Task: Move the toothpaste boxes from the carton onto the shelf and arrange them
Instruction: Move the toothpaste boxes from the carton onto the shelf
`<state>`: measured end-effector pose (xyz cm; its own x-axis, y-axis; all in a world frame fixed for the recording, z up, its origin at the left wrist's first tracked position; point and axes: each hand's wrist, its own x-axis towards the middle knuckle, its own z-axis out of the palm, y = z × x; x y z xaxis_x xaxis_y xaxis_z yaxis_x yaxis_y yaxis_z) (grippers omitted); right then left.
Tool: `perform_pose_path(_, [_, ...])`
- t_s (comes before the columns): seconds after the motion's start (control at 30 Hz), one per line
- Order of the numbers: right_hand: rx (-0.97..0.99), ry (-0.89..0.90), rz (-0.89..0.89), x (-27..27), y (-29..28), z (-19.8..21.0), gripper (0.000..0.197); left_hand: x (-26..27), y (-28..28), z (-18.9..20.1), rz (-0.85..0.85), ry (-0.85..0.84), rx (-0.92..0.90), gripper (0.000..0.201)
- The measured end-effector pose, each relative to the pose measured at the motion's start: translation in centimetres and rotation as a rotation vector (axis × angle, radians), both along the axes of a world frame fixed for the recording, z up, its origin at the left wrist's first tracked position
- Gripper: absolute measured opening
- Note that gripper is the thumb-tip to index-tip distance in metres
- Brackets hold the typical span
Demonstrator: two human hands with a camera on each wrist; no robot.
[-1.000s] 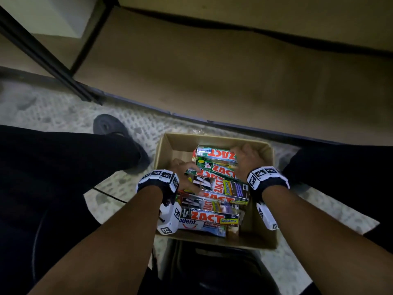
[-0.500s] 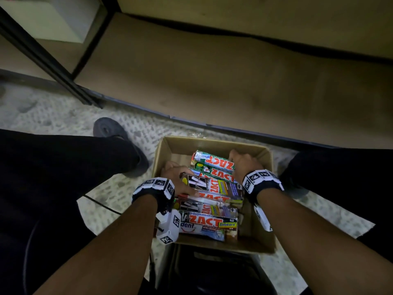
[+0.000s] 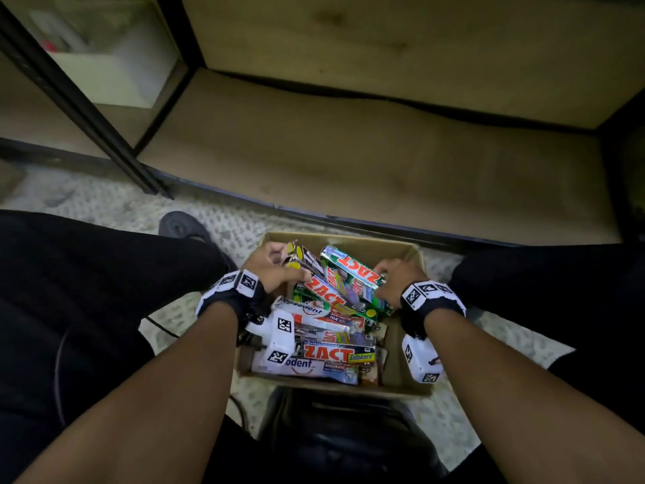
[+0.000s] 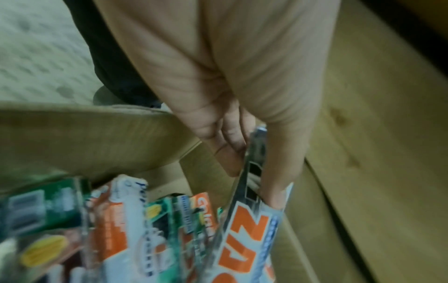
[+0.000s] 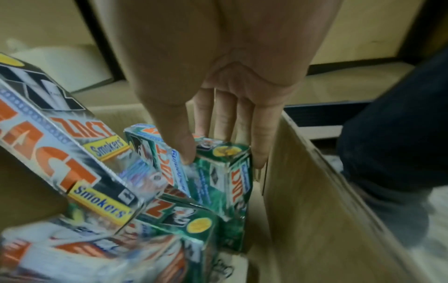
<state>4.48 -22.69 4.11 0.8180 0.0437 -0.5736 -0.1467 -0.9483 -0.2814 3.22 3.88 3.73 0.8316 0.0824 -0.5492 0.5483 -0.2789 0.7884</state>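
Note:
A brown carton [image 3: 401, 347] on the floor holds several toothpaste boxes lying in a loose heap. My left hand [image 3: 289, 265] grips a black and silver Zact Smokers box [image 3: 303, 260] by its far end and tilts it up out of the heap. In the left wrist view the thumb and fingers [image 4: 225, 151] pinch that box [image 4: 249, 220] from both sides. My right hand [image 3: 382, 278] holds a green Zact box [image 3: 350, 266], raised at the carton's far right. The right wrist view shows the thumb [image 5: 186, 151] on top of the green box [image 5: 218, 172]. The low wooden shelf [image 3: 349, 151] lies just beyond the carton.
Dark trouser legs flank the carton, and a dark shoe [image 3: 181, 225] is at its far left. A black upright post [image 3: 80, 110] splits the shelf from a left bay holding a white box [image 3: 115, 78]. Below the carton's near edge stands a dark rounded object [image 3: 349, 434].
Both hands have closed on boxes and lifted them: the left raised the Smokers box's far end, the right raised the green box. The head view tipped up, showing more shelf.

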Motion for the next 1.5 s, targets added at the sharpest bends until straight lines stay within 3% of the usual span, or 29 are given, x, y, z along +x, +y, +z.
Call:
perform_pose_path(0.17, [0.156, 0.051, -0.176, -2.3, -0.2, 0.8, 0.02, -0.5, -0.3, 2.5, 0.142, -0.06, -0.155, 0.074])
perform_pose_path(0.27, [0.22, 0.103, -0.271, -3.1, -0.1, 1.0, 0.016, -0.8, -0.6, 3.5, 0.216, -0.062, -0.254, 0.06])
perform_pose_path(0.47, [0.292, 0.265, -0.433, -3.1, -0.4, 0.1, 0.045, -1.3, -1.1, 4.5, 0.165, 0.013, -0.285, 0.05])
perform_pose_path(0.6, [0.267, 0.347, -0.387, -2.6, -1.0, -3.0, 0.08, -1.5, -1.2, 3.6, 0.134, 0.076, -0.221, 0.05])
perform_pose_path(0.83, [0.073, 0.278, -0.136, -2.9, -0.2, -1.6, 0.01, -1.4, -2.0, 1.3, 0.097, 0.141, 0.001, 0.065])
perform_pose_path(0.9, [0.008, 0.287, -0.119, -2.8, -0.1, -2.8, 0.036, -1.3, -1.9, -0.5, 0.034, 0.171, 0.096, 0.073])
perform_pose_path(0.97, [-0.009, 0.255, -0.102, -2.8, 0.4, -3.3, 0.053, -1.4, -2.0, -1.4, 0.011, 0.153, 0.15, 0.06])
perform_pose_path(1.03, [-0.034, 0.23, -0.097, -2.7, 0.9, -3.1, 0.062, -1.3, -2.6, -1.3, -0.011, 0.112, 0.214, 0.051])
perform_pose_path(1.13, [-0.047, 0.224, -0.093, -2.5, 1.0, -3.6, 0.059, -0.8, -3.1, -2.3, -0.097, 0.162, 0.262, 0.057])
perform_pose_path(1.23, [-0.025, 0.257, -0.113, -2.1, 0.9, -3.9, 0.056, -0.4, -3.5, -2.6, -0.152, 0.287, 0.157, 0.065])
perform_pose_path(1.37, [-0.028, 0.254, -0.099, -1.7, 0.5, -4.9, 0.058, -0.5, -3.3, -2.4, -0.28, 0.408, -0.007, 0.046])
perform_pose_path(1.5, [-0.001, 0.232, -0.125, -1.9, 0.3, -5.0, 0.055, -0.8, -2.7, -2.5, -0.307, 0.465, -0.012, 0.034])
